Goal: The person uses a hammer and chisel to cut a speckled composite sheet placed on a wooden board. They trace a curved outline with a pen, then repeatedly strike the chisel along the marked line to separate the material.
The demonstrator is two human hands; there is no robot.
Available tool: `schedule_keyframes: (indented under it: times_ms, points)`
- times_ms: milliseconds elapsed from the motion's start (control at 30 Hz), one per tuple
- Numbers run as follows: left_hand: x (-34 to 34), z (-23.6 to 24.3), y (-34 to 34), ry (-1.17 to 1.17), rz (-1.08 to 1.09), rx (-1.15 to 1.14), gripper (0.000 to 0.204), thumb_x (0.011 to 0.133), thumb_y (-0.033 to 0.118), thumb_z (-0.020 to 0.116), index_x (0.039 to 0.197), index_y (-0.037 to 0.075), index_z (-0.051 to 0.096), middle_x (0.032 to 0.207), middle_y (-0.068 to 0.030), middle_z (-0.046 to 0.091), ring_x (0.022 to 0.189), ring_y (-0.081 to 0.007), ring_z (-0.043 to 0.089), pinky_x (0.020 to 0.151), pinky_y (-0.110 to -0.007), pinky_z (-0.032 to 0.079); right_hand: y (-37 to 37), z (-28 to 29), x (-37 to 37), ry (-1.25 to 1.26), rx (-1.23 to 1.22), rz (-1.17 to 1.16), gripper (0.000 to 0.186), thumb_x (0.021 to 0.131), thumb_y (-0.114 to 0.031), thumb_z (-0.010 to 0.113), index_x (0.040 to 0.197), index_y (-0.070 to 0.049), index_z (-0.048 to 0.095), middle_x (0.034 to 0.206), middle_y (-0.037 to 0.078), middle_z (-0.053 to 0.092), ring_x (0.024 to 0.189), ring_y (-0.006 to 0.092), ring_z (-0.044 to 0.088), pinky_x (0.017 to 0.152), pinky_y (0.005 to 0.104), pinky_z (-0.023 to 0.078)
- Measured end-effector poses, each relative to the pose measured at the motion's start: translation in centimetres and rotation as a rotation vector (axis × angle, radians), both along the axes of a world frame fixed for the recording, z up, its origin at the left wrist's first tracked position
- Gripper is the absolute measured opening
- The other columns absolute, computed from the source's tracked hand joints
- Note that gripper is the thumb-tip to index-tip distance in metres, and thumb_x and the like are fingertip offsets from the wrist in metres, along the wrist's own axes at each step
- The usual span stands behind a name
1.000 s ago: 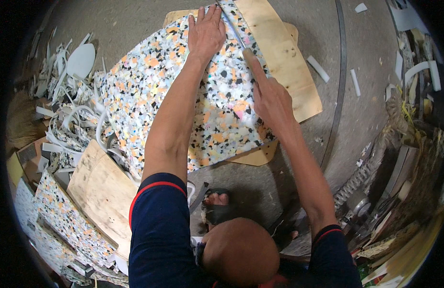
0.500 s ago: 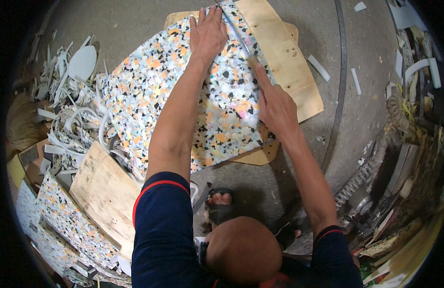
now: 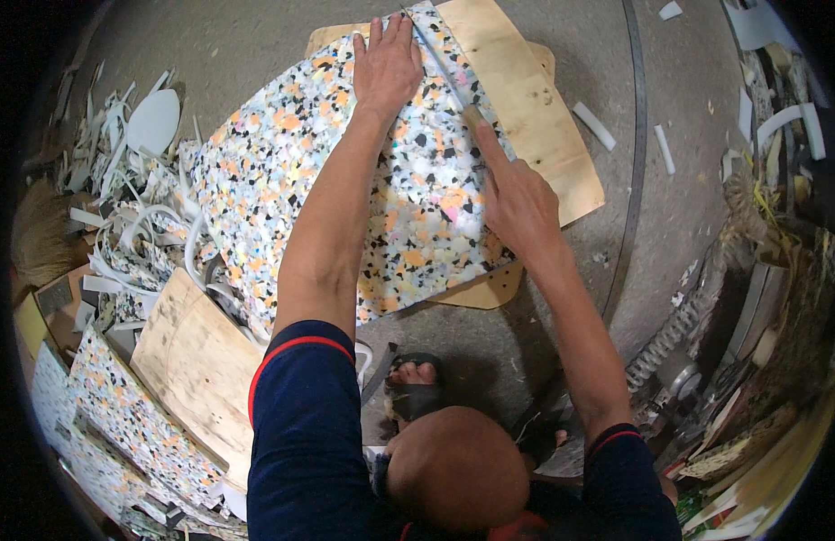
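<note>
A large sheet of multicoloured speckled foam (image 3: 291,162) lies over plywood in front of me. My left hand (image 3: 388,74) rests flat near its far edge, fingers stretched out. My right hand (image 3: 523,206) is closed round the wooden handle of a long thin-bladed knife (image 3: 443,65), forefinger laid along the handle. The blade lies along the foam near its right side, its tip just right of my left fingertips. A pale plywood board (image 3: 526,99) shows beyond the foam's right edge, and a plywood corner (image 3: 481,290) sticks out under its near edge.
White and speckled foam offcuts (image 3: 151,221) are heaped at the left, by another plywood board (image 3: 197,347) and more speckled foam (image 3: 133,410). Loose white strips (image 3: 594,126) lie on the concrete floor at right. A coil spring (image 3: 663,347) and piled scrap line the far right.
The whole view has shifted very slightly. Both hands, the knife and the foam sheet keep nearly the same places relative to each other.
</note>
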State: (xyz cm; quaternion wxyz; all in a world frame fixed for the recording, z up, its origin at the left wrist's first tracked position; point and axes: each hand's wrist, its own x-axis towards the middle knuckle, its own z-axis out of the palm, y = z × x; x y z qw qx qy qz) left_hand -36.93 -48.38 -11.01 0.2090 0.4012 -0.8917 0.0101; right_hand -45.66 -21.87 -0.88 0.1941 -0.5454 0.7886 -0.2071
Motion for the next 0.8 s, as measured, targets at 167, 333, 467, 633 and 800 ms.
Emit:
schedule_keyframes:
  times_ms: [167,333,467,633,800]
  points:
    - [0.0,-0.2,-0.3,-0.037,-0.017,-0.009,0.052,0.107,0.031,0.036,0.152,0.006,0.043,0.16,-0.0122,0.042,0.15,-0.0363,0.033,0.122,-0.059,0.022,-3.9,-0.1,-0.5,0.031,-0.038,0.017,0.071,0.093,-0.007,0.059,0.159,-0.022,0.037,0.07,0.015,0.061,0.065,0.0341,0.066,0.058,0.0472,0.052]
    - [0.5,-0.8,-0.7,-0.063,-0.023,-0.128,0.049,0.107,0.029,0.038,0.149,0.007,0.048,0.157,-0.0113,0.047,0.147,-0.0345,0.039,0.12,-0.058,0.028,-0.2,1.5,-0.3,0.015,0.109,0.008,0.07,0.094,-0.007,0.059,0.159,-0.019,0.037,0.073,0.018,0.062,0.067,0.0351,0.065,0.062,0.0484,0.051]
    - [0.3,-0.4,-0.6,-0.034,-0.038,-0.129,0.048,0.107,0.029,0.038,0.149,0.008,0.048,0.156,-0.0117,0.047,0.147,-0.0362,0.038,0.119,-0.059,0.028,0.5,1.4,-0.3,0.017,0.103,0.0,0.069,0.094,-0.006,0.06,0.158,-0.018,0.039,0.073,0.018,0.063,0.067,0.0362,0.064,0.064,0.0489,0.051]
    - [-0.3,1.5,0.0,-0.09,0.009,0.043,0.051,0.101,0.026,0.048,0.144,-0.001,0.05,0.15,-0.0181,0.051,0.144,-0.0367,0.041,0.118,-0.056,0.031,-2.5,0.2,-0.7,0.041,-0.02,0.024,0.068,0.094,-0.007,0.059,0.157,-0.021,0.039,0.071,0.016,0.061,0.063,0.036,0.066,0.059,0.0496,0.052]
    - [-0.4,2.5,0.3,-0.101,0.025,0.068,0.051,0.101,0.025,0.047,0.146,-0.001,0.049,0.151,-0.0169,0.052,0.145,-0.0364,0.04,0.12,-0.055,0.03,0.3,0.6,-0.4,0.025,0.135,0.013,0.066,0.094,-0.008,0.059,0.157,-0.02,0.04,0.072,0.017,0.062,0.064,0.036,0.066,0.06,0.0498,0.053]
